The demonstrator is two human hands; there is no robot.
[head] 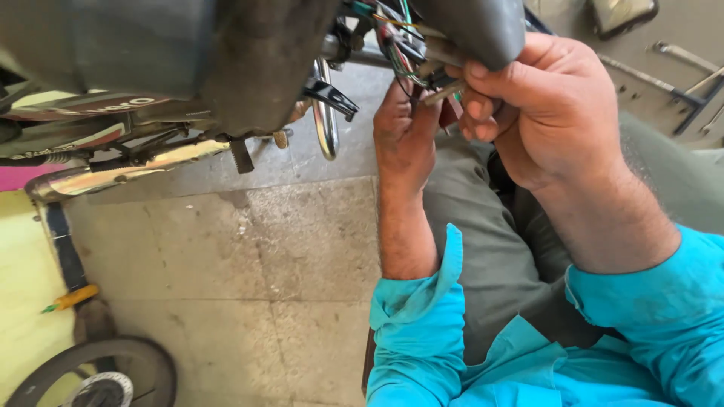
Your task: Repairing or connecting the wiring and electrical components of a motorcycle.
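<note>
My right hand (544, 113) grips a dark grey plastic cover (475, 26) at the top of the view, with its fingers curled round the lower edge. Just left of it, my left hand (403, 136) reaches up into a bundle of coloured wires (398, 41) and small connectors under that cover; its fingertips are hidden among them. A thin metal pin (443, 92) sticks out between the two hands. Both forearms wear turquoise sleeves rolled up to the elbow.
A motorcycle (151, 68) fills the upper left, with a chrome exhaust pipe (113, 175) and a chrome bar (326, 120). On the concrete floor lie a wheel (98, 373) at bottom left, a yellow-handled screwdriver (72, 298), and metal tools (679, 83) at top right.
</note>
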